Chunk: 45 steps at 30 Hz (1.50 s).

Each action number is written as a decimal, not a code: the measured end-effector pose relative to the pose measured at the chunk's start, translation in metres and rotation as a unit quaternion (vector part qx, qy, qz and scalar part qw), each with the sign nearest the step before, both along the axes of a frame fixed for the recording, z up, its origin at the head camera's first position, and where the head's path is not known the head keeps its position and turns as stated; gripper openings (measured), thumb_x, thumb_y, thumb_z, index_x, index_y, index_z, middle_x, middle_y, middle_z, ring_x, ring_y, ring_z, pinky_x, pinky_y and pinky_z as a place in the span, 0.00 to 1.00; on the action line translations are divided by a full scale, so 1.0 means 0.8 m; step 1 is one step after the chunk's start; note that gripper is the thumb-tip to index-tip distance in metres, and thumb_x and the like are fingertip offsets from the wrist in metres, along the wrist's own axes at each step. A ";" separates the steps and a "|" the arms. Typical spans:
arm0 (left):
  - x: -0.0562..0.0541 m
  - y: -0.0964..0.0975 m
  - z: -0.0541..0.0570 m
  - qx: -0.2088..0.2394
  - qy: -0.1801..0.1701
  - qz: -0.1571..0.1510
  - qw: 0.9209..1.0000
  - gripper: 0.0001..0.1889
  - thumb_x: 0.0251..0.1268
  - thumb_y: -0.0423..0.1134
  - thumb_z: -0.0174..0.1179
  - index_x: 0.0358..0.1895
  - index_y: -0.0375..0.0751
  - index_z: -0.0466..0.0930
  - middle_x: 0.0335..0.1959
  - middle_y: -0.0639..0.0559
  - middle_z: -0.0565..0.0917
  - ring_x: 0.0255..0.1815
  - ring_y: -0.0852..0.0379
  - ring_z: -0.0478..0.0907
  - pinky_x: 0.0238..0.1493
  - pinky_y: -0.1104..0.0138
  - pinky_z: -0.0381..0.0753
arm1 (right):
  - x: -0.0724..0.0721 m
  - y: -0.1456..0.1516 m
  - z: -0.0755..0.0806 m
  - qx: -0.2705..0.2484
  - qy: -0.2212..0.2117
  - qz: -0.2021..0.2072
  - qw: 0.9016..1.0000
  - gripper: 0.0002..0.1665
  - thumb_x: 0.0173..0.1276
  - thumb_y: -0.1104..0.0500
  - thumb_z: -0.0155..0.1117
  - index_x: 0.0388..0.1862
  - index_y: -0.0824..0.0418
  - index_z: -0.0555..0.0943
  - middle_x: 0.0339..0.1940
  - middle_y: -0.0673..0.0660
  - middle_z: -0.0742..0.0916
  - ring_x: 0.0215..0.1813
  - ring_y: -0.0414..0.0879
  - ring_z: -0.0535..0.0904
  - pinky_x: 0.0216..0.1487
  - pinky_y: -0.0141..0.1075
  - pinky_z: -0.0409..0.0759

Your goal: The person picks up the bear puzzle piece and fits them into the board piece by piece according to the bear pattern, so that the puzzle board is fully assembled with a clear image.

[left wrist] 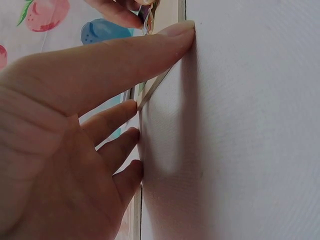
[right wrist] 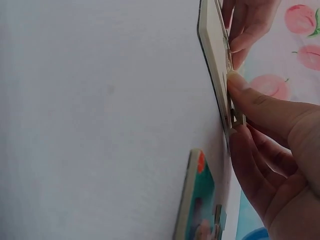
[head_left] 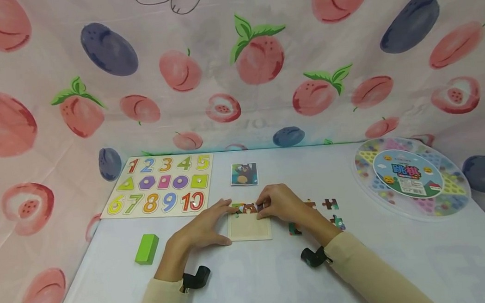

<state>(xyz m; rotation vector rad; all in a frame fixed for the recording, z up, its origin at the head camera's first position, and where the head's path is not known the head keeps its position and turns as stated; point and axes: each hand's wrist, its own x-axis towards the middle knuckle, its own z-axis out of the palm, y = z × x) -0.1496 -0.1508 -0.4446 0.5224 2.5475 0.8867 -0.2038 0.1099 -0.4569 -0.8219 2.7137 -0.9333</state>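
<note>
A light wooden puzzle tray (head_left: 249, 230) lies on the white table, with bear-picture puzzle pieces (head_left: 249, 208) along its far edge. My left hand (head_left: 201, 228) spans the tray's left side: the extended thumb is at the near left corner, the fingers reach to the pieces at the far left. At the far right corner, my right hand (head_left: 285, 202) pinches a puzzle piece (right wrist: 240, 117) between thumb and fingers, mostly hidden by them. Loose puzzle pieces (head_left: 330, 204) lie right of the tray, some partly behind the right forearm. Beyond the tray is a bear picture card (head_left: 244, 174).
A number-and-shape board (head_left: 157, 190) lies at the back left, with a green block (head_left: 146, 249) nearer the front. On the right sits a round clear game box (head_left: 411, 178). A fruit-patterned cloth (head_left: 219, 41) hangs behind the table.
</note>
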 end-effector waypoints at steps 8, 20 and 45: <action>-0.001 -0.002 -0.001 0.007 0.005 -0.002 1.000 0.38 0.51 0.37 0.78 0.70 0.49 0.75 0.83 0.48 0.61 0.86 0.42 0.52 0.82 0.41 0.57 | 0.003 -0.003 0.002 0.046 -0.002 -0.023 0.999 0.15 0.55 0.51 0.82 0.40 0.54 0.92 0.43 0.47 0.90 0.39 0.38 0.79 0.42 0.32 0.79; 0.001 -0.002 -0.004 0.005 0.002 0.003 1.000 0.38 0.51 0.38 0.78 0.69 0.51 0.75 0.83 0.49 0.61 0.86 0.42 0.51 0.82 0.40 0.57 | 0.005 -0.001 0.005 0.056 -0.006 -0.022 0.998 0.12 0.57 0.50 0.80 0.39 0.50 0.91 0.48 0.46 0.87 0.42 0.39 0.79 0.43 0.34 0.79; -0.001 -0.001 -0.005 0.013 -0.002 0.003 1.000 0.39 0.52 0.38 0.77 0.70 0.51 0.74 0.83 0.51 0.60 0.87 0.44 0.49 0.84 0.42 0.55 | -0.003 0.031 0.005 -0.011 -0.024 0.046 0.999 0.21 0.61 0.48 0.77 0.52 0.51 0.88 0.54 0.48 0.90 0.60 0.48 0.83 0.70 0.52 0.76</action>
